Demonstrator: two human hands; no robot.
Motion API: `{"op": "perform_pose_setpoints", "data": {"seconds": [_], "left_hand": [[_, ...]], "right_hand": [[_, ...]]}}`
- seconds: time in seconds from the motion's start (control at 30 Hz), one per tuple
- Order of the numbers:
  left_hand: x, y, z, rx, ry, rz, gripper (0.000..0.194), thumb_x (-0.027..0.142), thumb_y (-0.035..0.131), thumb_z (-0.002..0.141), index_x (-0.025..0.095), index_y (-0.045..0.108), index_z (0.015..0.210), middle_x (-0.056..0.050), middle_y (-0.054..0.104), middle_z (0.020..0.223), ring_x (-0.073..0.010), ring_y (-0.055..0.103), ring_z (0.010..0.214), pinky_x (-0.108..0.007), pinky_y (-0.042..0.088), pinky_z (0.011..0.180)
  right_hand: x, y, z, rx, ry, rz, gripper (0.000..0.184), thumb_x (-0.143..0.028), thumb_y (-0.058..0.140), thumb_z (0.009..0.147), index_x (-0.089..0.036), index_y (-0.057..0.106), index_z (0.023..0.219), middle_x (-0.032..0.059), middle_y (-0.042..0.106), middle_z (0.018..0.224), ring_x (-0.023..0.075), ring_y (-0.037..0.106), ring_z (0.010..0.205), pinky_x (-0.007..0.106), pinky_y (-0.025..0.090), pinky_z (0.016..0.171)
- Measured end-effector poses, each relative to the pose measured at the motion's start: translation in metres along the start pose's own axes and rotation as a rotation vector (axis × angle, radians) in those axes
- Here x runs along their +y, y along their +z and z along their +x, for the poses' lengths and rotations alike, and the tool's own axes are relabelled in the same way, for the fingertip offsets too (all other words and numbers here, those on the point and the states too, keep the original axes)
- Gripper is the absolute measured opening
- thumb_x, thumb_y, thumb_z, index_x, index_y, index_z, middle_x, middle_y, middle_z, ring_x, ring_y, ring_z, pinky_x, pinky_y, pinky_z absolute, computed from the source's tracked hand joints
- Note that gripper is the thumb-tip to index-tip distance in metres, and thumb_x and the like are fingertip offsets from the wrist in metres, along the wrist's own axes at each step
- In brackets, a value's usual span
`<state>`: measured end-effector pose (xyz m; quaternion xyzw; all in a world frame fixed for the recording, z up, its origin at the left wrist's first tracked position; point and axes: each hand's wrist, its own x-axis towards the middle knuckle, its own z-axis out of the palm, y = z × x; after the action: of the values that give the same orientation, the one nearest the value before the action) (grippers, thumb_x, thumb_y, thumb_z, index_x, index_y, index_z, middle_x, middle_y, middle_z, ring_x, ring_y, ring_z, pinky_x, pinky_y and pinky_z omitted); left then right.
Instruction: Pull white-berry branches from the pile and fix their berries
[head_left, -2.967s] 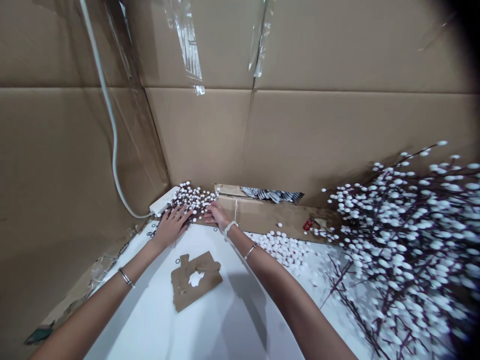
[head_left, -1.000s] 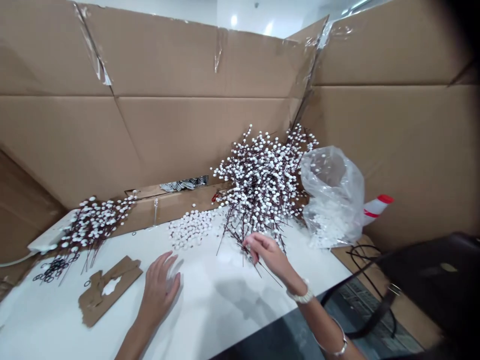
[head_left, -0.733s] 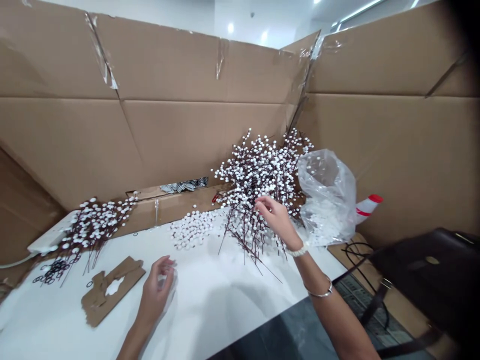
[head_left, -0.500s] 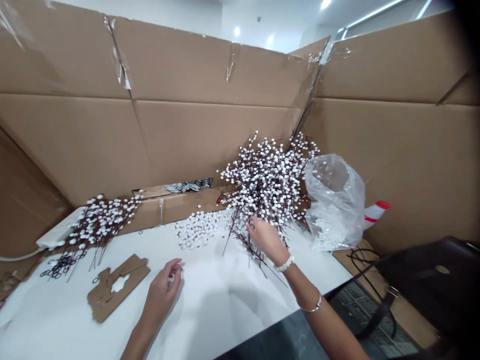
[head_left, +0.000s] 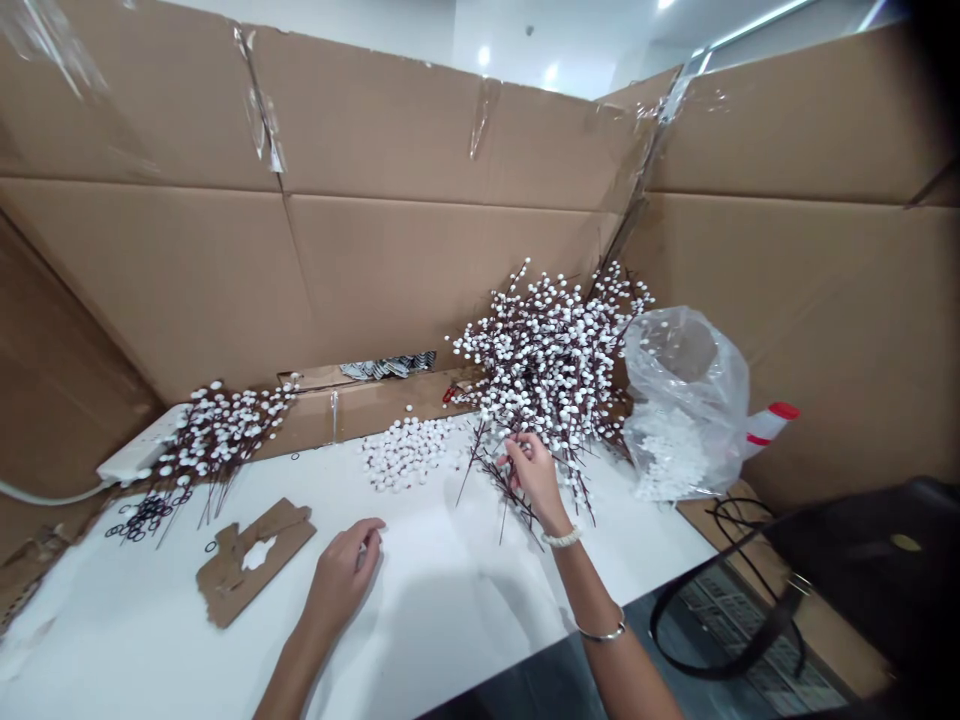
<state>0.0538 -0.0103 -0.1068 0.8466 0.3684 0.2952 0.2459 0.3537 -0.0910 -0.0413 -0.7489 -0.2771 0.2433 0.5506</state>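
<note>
My right hand (head_left: pixel 537 484) is at the lower end of a large heap of white-berried branches (head_left: pixel 551 345). Its fingers are bent in a pinch on a thin brown twig (head_left: pixel 513 493) among the bare stems there; the fingertips are partly hidden. My left hand (head_left: pixel 345 572) rests on the white table (head_left: pixel 420 620), holding nothing, its fingers loosely bent and the thumb apart. Between the hands and farther back lies a spread of loose white berries (head_left: pixel 405 453). A torn cardboard piece (head_left: pixel 289 545) with a hole sits left of my left hand.
At the left, a smaller bunch of berried branches (head_left: pixel 225 425) lies by a white power strip (head_left: pixel 142 445) and black rings (head_left: pixel 141 517). A clear bag (head_left: pixel 686 400) of white pieces stands at the right, near a dark bag (head_left: pixel 862 570). Cardboard walls (head_left: pixel 450 240) enclose the table.
My right hand has shifted slightly toward me at the stems, with its fingers turned more inward. My left hand stays on the table. The whole view has swung a little.
</note>
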Motion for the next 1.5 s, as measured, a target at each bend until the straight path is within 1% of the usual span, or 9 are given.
{"op": "perform_pose_setpoints", "data": {"seconds": [0.17, 0.3, 0.53, 0.8, 0.93, 1.03, 1.17, 1.3, 1.5], "left_hand": [[0.001, 0.0, -0.001, -0.061, -0.006, 0.021, 0.027, 0.037, 0.04, 0.095, 0.024, 0.064, 0.098, -0.003, 0.072, 0.087, -0.0195, 0.067, 0.077, -0.031, 0.052, 0.071], [-0.001, 0.0, -0.002, -0.097, -0.013, 0.024, 0.027, 0.036, 0.04, 0.095, 0.024, 0.064, 0.098, -0.003, 0.072, 0.089, -0.0197, 0.066, 0.078, -0.031, 0.051, 0.072], [-0.006, 0.002, -0.002, -0.117, -0.029, 0.032, 0.027, 0.036, 0.04, 0.095, 0.024, 0.064, 0.099, -0.002, 0.072, 0.095, -0.0205, 0.067, 0.086, -0.032, 0.051, 0.078], [-0.003, 0.0, -0.004, -0.122, -0.044, 0.018, 0.028, 0.036, 0.04, 0.094, 0.023, 0.065, 0.097, -0.003, 0.072, 0.095, -0.021, 0.067, 0.087, -0.033, 0.052, 0.08], [0.004, 0.001, 0.003, -0.071, -0.031, 0.011, 0.025, 0.034, 0.041, 0.094, 0.023, 0.063, 0.099, -0.004, 0.071, 0.097, -0.0209, 0.067, 0.087, -0.033, 0.053, 0.079], [0.032, 0.002, 0.036, -0.018, 0.096, 0.004, 0.023, 0.032, 0.042, 0.095, 0.021, 0.061, 0.104, -0.005, 0.07, 0.097, -0.0209, 0.066, 0.089, -0.034, 0.052, 0.081], [0.103, 0.008, 0.114, 0.014, 0.431, 0.006, 0.025, 0.025, 0.044, 0.095, 0.02, 0.056, 0.117, -0.008, 0.066, 0.111, -0.022, 0.062, 0.103, -0.035, 0.048, 0.09], [0.166, 0.036, 0.187, -0.06, 0.547, 0.097, 0.034, 0.021, 0.052, 0.092, 0.018, 0.053, 0.126, -0.014, 0.057, 0.129, -0.0286, 0.054, 0.118, -0.041, 0.043, 0.098], [0.185, 0.08, 0.24, -0.176, 0.563, 0.02, 0.013, 0.016, 0.052, 0.091, 0.017, 0.065, 0.091, -0.008, 0.066, 0.094, -0.0205, 0.063, 0.088, -0.03, 0.048, 0.081]], "right_hand": [[-0.012, -0.014, -0.01, -0.085, 0.012, 0.239, 0.04, -0.06, 0.045, 0.075, -0.022, 0.048, 0.087, -0.0006, 0.057, 0.063, 0.0079, 0.032, 0.037, 0.024, 0.024, 0.038], [-0.02, -0.02, -0.007, -0.097, 0.0, 0.222, 0.037, -0.056, 0.051, 0.075, -0.022, 0.048, 0.089, -0.0002, 0.061, 0.065, 0.0083, 0.036, 0.036, 0.023, 0.025, 0.038], [-0.021, -0.02, 0.004, 0.04, -0.028, -0.199, 0.019, -0.037, 0.046, 0.085, -0.02, 0.053, 0.091, -0.0004, 0.064, 0.058, 0.013, 0.044, 0.036, 0.026, 0.031, 0.043], [-0.032, -0.024, 0.0, 0.239, -0.029, -0.792, 0.03, -0.025, 0.038, 0.094, -0.012, 0.062, 0.106, 0.0158, 0.069, 0.081, 0.025, 0.064, 0.078, 0.029, 0.032, 0.062], [-0.037, -0.022, -0.003, 0.219, -0.05, -0.936, 0.029, -0.027, 0.038, 0.096, -0.015, 0.062, 0.108, 0.016, 0.069, 0.084, 0.028, 0.066, 0.081, 0.03, 0.03, 0.062], [-0.037, -0.023, -0.005, 0.178, -0.081, -0.975, 0.027, -0.026, 0.038, 0.096, -0.017, 0.062, 0.105, 0.0137, 0.07, 0.084, 0.0254, 0.066, 0.079, 0.029, 0.028, 0.061], [-0.034, -0.029, -0.003, 0.13, -0.124, -0.944, 0.025, -0.026, 0.04, 0.095, -0.018, 0.063, 0.1, 0.0119, 0.07, 0.083, 0.0237, 0.064, 0.078, 0.028, 0.026, 0.06], [-0.031, -0.037, 0.003, 0.086, -0.158, -0.832, 0.022, -0.028, 0.043, 0.094, -0.019, 0.063, 0.094, 0.0087, 0.068, 0.075, 0.0222, 0.062, 0.074, 0.028, 0.025, 0.059], [-0.022, -0.045, 0.008, -0.029, -0.17, -0.532, 0.016, -0.027, 0.045, 0.09, -0.021, 0.059, 0.083, -0.0018, 0.056, 0.05, 0.0153, 0.054, 0.053, 0.024, 0.03, 0.057]]}}
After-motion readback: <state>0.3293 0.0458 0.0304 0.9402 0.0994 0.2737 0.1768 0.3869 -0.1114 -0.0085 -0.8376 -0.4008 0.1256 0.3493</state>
